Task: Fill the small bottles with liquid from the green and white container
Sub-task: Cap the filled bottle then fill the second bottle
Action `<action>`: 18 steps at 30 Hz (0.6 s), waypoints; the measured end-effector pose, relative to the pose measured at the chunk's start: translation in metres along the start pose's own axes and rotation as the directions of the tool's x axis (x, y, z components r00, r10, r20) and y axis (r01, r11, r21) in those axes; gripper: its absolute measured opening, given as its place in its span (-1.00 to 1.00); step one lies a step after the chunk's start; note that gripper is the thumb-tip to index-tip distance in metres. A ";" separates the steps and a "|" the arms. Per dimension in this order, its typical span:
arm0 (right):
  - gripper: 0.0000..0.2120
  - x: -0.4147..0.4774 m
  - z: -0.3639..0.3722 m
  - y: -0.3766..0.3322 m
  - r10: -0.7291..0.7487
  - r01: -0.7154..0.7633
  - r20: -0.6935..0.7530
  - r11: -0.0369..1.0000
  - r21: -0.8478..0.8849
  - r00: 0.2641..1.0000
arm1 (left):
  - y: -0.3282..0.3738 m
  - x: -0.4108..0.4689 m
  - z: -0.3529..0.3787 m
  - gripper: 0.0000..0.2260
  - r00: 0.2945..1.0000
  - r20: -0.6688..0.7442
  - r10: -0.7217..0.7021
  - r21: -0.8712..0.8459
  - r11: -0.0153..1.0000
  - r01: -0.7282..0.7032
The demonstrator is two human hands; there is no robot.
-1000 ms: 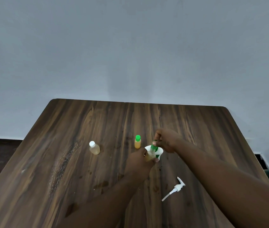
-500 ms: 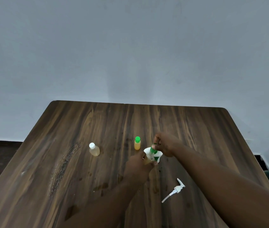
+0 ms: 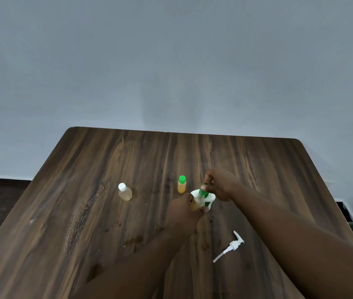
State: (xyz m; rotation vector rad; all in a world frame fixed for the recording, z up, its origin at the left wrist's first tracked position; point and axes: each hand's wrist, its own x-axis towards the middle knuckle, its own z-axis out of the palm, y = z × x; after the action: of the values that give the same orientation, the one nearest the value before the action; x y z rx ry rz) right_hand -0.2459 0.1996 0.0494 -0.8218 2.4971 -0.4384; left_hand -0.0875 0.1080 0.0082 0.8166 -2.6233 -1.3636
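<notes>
Capping looks like the step in hand. Left hand (image 3: 183,212) grips a small bottle (image 3: 197,204) low on its body, with amber liquid showing in the lower part. Right hand (image 3: 223,186) pinches a green cap (image 3: 203,192) between thumb and fingertips at the bottle's top. Whether the cap is seated on the neck or only held at it is too small to tell.

Key relation: bottle axis near upright, tipped slightly toward the right hand, with the cap in line with that axis above the left fist. The hands meet at the one spot, left below and right above. Any twist would run round that axis while the left hand holds the body steady.

Container (image 3: 211,199), white with a green patch, stands on the bench (image 3: 85,190) directly behind the bottle, touching it or nearly so. Right hand is the nearer one to it. Its pump (image 3: 230,244) lies loose on the bench, nearer the person and to the right, well apart.

Two other small bottles stand upright and capped. The green-topped bottle (image 3: 181,186) is just left of the hands, with orange contents. The white-topped bottle (image 3: 125,193) is farther left, with paler contents.

Judgement: task well along, this bottle likely the last to close. Risk is a knock to the open container close behind.
</notes>
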 end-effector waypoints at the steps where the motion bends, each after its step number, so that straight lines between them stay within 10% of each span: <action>1: -0.81 -0.001 0.003 0.002 -0.006 0.006 0.003 1.000 0.011 1.000 | -0.001 0.000 0.001 -0.63 1.000 0.004 -0.012 0.005 1.000 0.012; 18: -0.78 0.001 -0.003 -0.003 0.002 -0.001 0.000 0.999 -0.047 1.000 | 0.001 0.001 0.000 -0.65 1.000 -0.019 -0.009 0.003 1.000 0.009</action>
State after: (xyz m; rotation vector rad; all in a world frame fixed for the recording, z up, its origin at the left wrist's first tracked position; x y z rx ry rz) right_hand -0.2472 0.1970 0.0531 -0.8381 2.5163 -0.3800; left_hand -0.0889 0.1082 0.0083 0.8380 -2.6114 -1.3475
